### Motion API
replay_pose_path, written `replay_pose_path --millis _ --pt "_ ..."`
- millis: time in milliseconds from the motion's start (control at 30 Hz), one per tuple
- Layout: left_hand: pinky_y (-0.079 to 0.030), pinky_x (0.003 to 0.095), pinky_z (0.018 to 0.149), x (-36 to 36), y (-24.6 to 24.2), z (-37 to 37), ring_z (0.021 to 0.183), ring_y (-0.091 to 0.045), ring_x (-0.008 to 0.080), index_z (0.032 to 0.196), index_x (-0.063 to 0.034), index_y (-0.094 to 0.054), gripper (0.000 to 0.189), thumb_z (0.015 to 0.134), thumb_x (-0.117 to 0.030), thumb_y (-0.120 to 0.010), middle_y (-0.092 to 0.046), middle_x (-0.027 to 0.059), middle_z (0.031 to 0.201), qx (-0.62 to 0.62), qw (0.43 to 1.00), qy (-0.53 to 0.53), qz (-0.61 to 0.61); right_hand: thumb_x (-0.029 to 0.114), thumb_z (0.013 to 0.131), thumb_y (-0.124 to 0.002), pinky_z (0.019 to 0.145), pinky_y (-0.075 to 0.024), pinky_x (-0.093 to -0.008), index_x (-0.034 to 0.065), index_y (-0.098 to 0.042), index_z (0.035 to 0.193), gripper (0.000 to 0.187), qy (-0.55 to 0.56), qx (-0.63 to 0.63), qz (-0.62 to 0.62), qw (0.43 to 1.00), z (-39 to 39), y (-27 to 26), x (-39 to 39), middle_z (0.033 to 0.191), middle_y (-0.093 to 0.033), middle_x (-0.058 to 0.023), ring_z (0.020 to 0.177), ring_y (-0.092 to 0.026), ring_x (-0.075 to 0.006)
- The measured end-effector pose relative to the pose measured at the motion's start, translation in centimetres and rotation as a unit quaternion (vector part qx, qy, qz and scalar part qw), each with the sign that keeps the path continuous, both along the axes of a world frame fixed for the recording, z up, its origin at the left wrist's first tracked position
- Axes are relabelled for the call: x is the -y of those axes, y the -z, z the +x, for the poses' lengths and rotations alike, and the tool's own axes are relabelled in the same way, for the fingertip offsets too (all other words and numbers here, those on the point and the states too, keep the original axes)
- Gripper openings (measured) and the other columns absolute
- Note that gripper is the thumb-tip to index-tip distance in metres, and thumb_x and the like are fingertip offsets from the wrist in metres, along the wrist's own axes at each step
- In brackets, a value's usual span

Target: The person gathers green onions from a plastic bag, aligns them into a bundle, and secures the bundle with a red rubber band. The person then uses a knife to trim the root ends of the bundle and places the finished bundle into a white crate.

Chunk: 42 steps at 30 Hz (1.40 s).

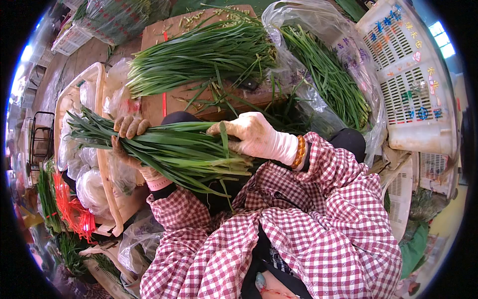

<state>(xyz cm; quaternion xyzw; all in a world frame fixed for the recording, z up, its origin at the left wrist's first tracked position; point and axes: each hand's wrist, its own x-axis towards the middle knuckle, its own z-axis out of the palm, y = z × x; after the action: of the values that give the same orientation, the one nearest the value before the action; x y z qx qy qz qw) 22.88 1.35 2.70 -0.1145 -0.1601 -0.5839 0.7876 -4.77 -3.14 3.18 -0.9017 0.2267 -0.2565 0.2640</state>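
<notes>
A loose bunch of long green leaves, apparently garlic chives (179, 149), lies across the lap. My left hand (130, 140), in a soiled glove, is closed around its leafy end. At the pale stem end, my right hand (244, 134), in a stained white glove, has its index finger and thumb on the bunch, with one leaf bent up beside the finger. Beyond the hands, a large pile of the same greens (201, 56) rests on a brown board (153, 106). A dark handle-like object (248, 84) lies partly under the greens there.
At left stands a cream plastic crate (101, 86) with clear bags (89, 187); red plastic ties (71, 205) hang outside it. At upper right, a clear plastic bag (321, 17) holds more greens (328, 78), with a white slotted crate (407, 82) beyond. Cut stem pieces (190, 20) litter the board.
</notes>
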Motion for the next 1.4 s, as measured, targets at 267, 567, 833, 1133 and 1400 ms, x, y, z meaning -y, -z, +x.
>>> replay_pose_path --millis 267,567,833,1133,1400 --pt "-0.039 0.0293 0.075 0.2 0.6 0.6 0.076 -0.051 0.01 0.098 -0.0129 -0.047 0.022 0.09 -0.01 -0.067 -0.049 -0.0044 0.083 -0.005 1.0 0.019 -0.002 0.013 0.094 -0.064 0.061 -0.0547 -0.0337 0.0062 -0.063 0.106 0.013 0.001 0.027 0.3 0.954 -6.7 0.9 -0.4 0.074 -0.068 -0.0109 0.066 -0.07 -0.0219" --pt "-0.039 0.0289 0.075 0.2 0.7 0.8 0.074 -0.053 0.0102 0.099 -0.0117 -0.048 0.019 0.092 -0.011 -0.065 -0.05 -0.0036 0.083 0.028 0.999 0.001 -0.016 0.031 0.084 -0.071 0.067 -0.0542 -0.0394 0.0153 -0.063 0.121 0.04 0.115 -0.46 0.024 0.88 -13.5 2.8 -0.2 0.074 -0.068 -0.0119 0.072 -0.069 -0.0296" --pt "-0.04 0.0286 0.075 0.1 0.7 0.6 0.073 -0.053 0.0105 0.099 -0.0118 -0.049 0.02 0.091 -0.011 -0.067 -0.051 -0.0034 0.084 0.023 1.0 -0.001 0.005 0.03 0.078 -0.072 0.061 -0.0461 -0.0343 0.0145 -0.063 0.097 0.026 0.018 -0.044 -0.211 0.976 -1.3 1.1 0.9 0.076 -0.065 -0.0003 0.067 -0.064 -0.0196" --pt "-0.039 0.0287 0.074 0.4 1.1 1.1 0.072 -0.053 0.0096 0.099 -0.0119 -0.049 0.02 0.091 -0.011 -0.067 -0.05 -0.004 0.082 0.01 1.0 0.017 -0.007 0.018 0.084 -0.063 0.055 -0.0481 -0.0319 0.0129 -0.057 0.086 0.008 0.131 -0.292 -0.155 0.935 -8.7 2.9 1.5 0.068 -0.063 -0.0037 0.062 -0.064 -0.0205" --pt "-0.039 0.0276 0.075 0.7 1.4 0.7 0.075 -0.054 0.0091 0.1 -0.0114 -0.049 0.022 0.09 -0.012 -0.069 -0.052 -0.0035 0.084 0.02 1.0 0.013 0.003 0.048 0.085 -0.067 0.065 -0.0491 -0.0353 0.0155 -0.063 0.106 0.038 0.052 -0.109 -0.164 0.979 -3.1 0.5 0.2 0.083 -0.069 -0.0023 0.07 -0.066 -0.0234"
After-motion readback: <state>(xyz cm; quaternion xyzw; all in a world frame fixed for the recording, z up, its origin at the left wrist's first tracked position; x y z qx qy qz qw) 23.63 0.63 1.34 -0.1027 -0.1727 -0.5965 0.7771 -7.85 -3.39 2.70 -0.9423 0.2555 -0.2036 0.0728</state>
